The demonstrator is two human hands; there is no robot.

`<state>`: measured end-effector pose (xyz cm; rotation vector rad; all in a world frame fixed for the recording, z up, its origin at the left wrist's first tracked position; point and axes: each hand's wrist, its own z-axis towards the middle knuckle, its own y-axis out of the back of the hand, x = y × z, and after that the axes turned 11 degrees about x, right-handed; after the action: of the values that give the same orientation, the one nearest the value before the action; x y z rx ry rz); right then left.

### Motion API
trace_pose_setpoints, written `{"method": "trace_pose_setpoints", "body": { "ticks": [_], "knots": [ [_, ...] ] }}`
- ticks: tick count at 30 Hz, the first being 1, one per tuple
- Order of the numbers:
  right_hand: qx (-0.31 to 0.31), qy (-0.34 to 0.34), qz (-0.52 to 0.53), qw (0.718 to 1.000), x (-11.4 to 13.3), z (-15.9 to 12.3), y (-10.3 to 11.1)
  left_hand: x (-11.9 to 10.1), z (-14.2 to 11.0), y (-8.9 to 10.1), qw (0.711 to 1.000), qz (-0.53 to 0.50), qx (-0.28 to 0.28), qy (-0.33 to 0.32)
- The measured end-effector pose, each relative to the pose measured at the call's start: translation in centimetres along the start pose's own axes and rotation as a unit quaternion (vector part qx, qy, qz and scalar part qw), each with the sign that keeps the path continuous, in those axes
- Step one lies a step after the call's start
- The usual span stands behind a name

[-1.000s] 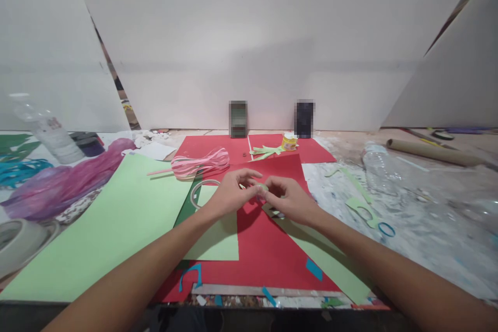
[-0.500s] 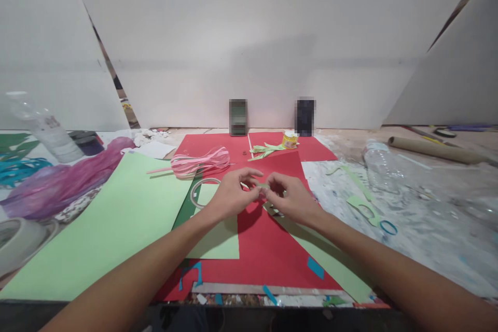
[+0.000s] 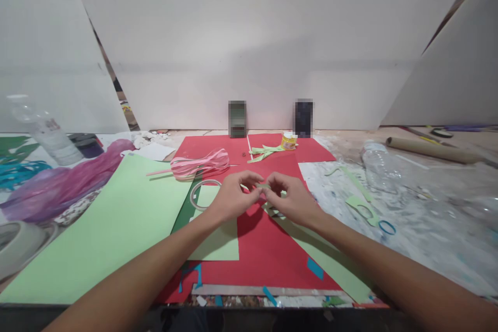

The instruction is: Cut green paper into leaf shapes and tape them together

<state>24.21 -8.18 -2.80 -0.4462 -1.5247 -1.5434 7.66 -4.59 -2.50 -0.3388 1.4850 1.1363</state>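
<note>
Over the red paper (image 3: 268,249), my left hand (image 3: 237,193) and my right hand (image 3: 290,194) meet fingertip to fingertip. Both pinch a small green piece of paper (image 3: 263,185), mostly hidden by the fingers. A roll of tape (image 3: 193,200) lies just left of my left hand. Beyond the hands are a pink bundle of paper strips (image 3: 200,164), light green paper strips (image 3: 266,151) and a small yellow tub (image 3: 288,141). Part of a light green sheet (image 3: 221,241) rests under my left wrist.
A large light green sheet (image 3: 105,228) and pink plastic (image 3: 73,181) lie left. Rightward are plastic bottles (image 3: 377,163), a cardboard tube (image 3: 431,150), a blue ring (image 3: 387,227) and green paper scraps (image 3: 361,207). Two blurred upright rectangles (image 3: 237,119) stand before the white board (image 3: 194,52).
My fingertips have shifted only slightly around the green paper piece. The whole view has moved a little; the other things on the table stay in place.
</note>
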Motion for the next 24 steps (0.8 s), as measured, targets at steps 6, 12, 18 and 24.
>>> {"method": "trace_pose_setpoints", "body": {
  "ticks": [6,12,18,24],
  "knots": [
    [-0.023,0.003,-0.023,0.999,-0.02,-0.01,-0.12,-0.35,-0.26,-0.2,0.998,0.069,0.007,-0.002],
    [-0.025,-0.013,-0.013,1.0,0.18,0.05,0.04,-0.53,-0.34,-0.01,0.997,0.079,0.013,-0.001],
    [-0.014,0.005,-0.014,1.0,0.42,-0.08,0.22,-0.41,-0.4,-0.05,0.997,0.076,0.003,-0.01],
    [-0.011,-0.007,-0.002,1.0,0.66,-0.19,0.21,-0.49,-0.34,0.11,0.997,0.074,0.009,-0.004]
  ]
}}
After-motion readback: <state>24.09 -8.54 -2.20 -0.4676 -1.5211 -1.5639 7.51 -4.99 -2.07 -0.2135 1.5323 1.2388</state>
